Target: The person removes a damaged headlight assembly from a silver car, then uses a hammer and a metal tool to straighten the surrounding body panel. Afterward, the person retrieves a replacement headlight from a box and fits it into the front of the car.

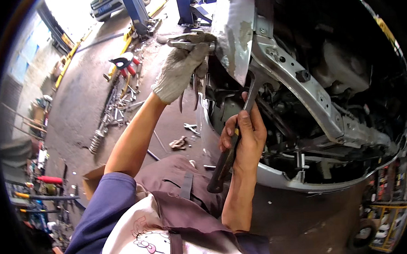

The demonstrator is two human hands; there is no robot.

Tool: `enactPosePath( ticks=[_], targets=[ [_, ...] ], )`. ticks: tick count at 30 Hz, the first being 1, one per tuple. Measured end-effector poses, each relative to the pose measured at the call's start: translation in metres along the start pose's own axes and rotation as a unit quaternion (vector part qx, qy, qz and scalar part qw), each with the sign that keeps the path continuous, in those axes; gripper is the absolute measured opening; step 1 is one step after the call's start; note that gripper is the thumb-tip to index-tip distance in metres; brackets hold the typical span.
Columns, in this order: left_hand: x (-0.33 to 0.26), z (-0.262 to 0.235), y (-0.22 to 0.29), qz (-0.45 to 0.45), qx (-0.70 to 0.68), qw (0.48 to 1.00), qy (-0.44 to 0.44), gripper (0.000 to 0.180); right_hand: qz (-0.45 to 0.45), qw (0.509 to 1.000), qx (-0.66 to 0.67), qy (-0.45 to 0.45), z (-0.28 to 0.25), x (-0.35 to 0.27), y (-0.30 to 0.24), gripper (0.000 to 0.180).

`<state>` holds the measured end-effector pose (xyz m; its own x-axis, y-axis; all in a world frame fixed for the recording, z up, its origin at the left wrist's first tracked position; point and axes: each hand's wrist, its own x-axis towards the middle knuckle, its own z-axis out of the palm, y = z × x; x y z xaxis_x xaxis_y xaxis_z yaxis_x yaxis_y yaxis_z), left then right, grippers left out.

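Firmly hammer [234, 139] within right hand [245, 141].

One gloved hand [180, 70] and one bare hand [245, 138], one hammer [234, 141], one pair of pliers [192, 40], one car [109, 3].

**Bare metal, knit cotton, dull rubber**

Your left hand [178, 72] wears a rough knitted cloth glove, greyed with grime. The locking pliers [190, 40] it touches are dull bare steel. Your right hand [245, 141] is ungloved on a hammer [234, 141] with a matt black grip. The body panel [235, 28] shows scuffed silver paint with rusty, flaked patches. The floor [86, 87] is rough, stained concrete.
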<state>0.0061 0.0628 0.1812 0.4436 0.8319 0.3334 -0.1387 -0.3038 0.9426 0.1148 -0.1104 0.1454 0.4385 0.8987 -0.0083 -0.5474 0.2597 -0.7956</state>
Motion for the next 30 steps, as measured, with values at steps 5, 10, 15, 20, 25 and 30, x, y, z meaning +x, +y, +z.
enactPosePath(
  ticks=[5, 10, 15, 20, 25, 30],
  targets=[
    [-0.006, 0.004, 0.012, -0.027, 0.027, 0.999, -0.017, 0.05, -0.009, 0.999, -0.02, 0.031, 0.01, -0.001, 0.006, 0.043],
    [0.001, 0.0, 0.004, -0.046, 0.023, 0.999, -0.002, 0.046, -0.012, 0.999, 0.023, 0.022, 0.001, 0.004, 0.014, 0.042],
    [0.006, 0.001, 0.001, -0.025, -0.017, 0.999, -0.029, 0.044, -0.016, 0.961, 0.204, 0.186, -0.018, 0.019, 0.032, 0.035],
    [0.005, 0.003, 0.002, -0.013, 0.042, 0.999, -0.003, 0.038, 0.033, 0.999, 0.037, 0.009, 0.0, 0.004, 0.018, 0.039],
    [0.003, 0.011, -0.002, 0.019, -0.028, 0.999, 0.003, 0.037, 0.02, 0.995, 0.086, 0.055, -0.031, 0.014, 0.023, 0.038],
    [0.008, 0.009, 0.002, -0.004, 0.013, 1.0, -0.004, 0.034, 0.006, 0.998, -0.005, 0.063, -0.007, 0.012, 0.023, 0.035]
  ],
)
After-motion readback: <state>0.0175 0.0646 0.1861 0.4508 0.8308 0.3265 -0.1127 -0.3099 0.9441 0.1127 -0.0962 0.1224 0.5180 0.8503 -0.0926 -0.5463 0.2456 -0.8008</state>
